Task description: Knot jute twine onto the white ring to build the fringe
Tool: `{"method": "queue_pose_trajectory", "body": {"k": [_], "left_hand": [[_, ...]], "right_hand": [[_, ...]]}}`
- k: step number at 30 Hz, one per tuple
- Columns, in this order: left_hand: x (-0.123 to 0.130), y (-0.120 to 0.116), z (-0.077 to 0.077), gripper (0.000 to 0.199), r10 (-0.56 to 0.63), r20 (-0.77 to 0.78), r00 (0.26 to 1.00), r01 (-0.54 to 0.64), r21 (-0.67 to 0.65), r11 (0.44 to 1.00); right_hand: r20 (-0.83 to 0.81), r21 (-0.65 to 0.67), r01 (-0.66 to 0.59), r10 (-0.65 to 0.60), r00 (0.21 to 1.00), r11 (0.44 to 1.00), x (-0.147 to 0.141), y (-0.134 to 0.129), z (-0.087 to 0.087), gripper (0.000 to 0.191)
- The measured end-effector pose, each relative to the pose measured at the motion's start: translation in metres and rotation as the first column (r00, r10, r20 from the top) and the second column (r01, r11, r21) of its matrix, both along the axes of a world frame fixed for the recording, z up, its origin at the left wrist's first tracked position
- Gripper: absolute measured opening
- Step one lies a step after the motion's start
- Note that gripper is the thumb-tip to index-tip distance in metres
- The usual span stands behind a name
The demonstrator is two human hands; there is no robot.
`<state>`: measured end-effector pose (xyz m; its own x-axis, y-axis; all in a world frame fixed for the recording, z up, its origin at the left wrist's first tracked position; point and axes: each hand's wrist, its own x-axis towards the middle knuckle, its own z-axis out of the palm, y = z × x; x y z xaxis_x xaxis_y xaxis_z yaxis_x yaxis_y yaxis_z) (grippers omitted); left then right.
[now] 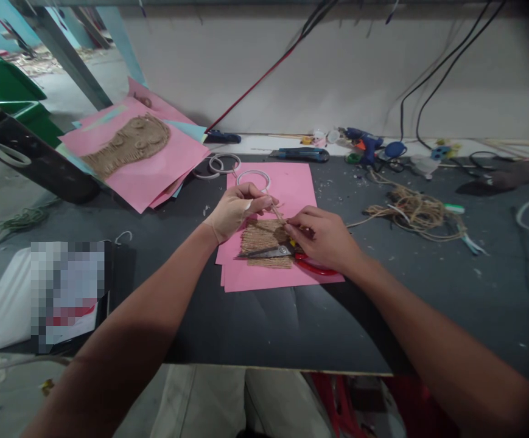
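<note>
My left hand (232, 214), partly wrapped in a pale covering, pinches one end of a short tan piece of twine (277, 212). The fingers of my right hand (328, 236) are closed on its other end, so it slants between the two hands. Beneath them, closely laid rows of brown twine (264, 231) form a rough square on a pink sheet (291, 182). Scissors with red handles (268, 252) lie across these rows, just under my right hand, which partly hides the handles. A white ring (254, 172) rests on the sheet beyond my left hand.
A stack of pink sheets (140, 188) bearing a twine-covered shape is at the back left. Along the back lie a blue cutter knife (303, 154) and a blue glue gun (367, 143). A loose twine bundle (417, 213) sits right; a tablet-like item (75, 298) lies left.
</note>
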<state>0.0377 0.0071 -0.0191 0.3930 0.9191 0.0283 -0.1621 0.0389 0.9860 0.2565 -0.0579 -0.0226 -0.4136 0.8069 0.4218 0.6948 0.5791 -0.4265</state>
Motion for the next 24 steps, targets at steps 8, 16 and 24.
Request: {"method": "queue_pose_trajectory", "body": {"k": [8, 16, 24], "left_hand": [[0.001, 0.0, 0.001, 0.03, 0.002, 0.002, 1.0, -0.002, 0.045, 0.999], [0.0, 0.001, -0.001, 0.027, -0.042, -0.012, 0.999, 0.043, 0.091, 0.995], [0.002, -0.002, 0.003, 0.029, -0.049, -0.047, 0.998, 0.052, 0.048, 0.997]], "right_hand": [[-0.032, 0.018, 0.055, -0.054, 0.998, 0.998, -0.005, -0.003, 0.002, 0.02], [-0.137, 0.091, -0.05, 0.062, 0.989, 0.995, -0.014, -0.011, 0.009, 0.016], [-0.173, 0.064, -0.092, 0.102, 0.98, 0.994, -0.02, -0.012, 0.005, 0.023]]}}
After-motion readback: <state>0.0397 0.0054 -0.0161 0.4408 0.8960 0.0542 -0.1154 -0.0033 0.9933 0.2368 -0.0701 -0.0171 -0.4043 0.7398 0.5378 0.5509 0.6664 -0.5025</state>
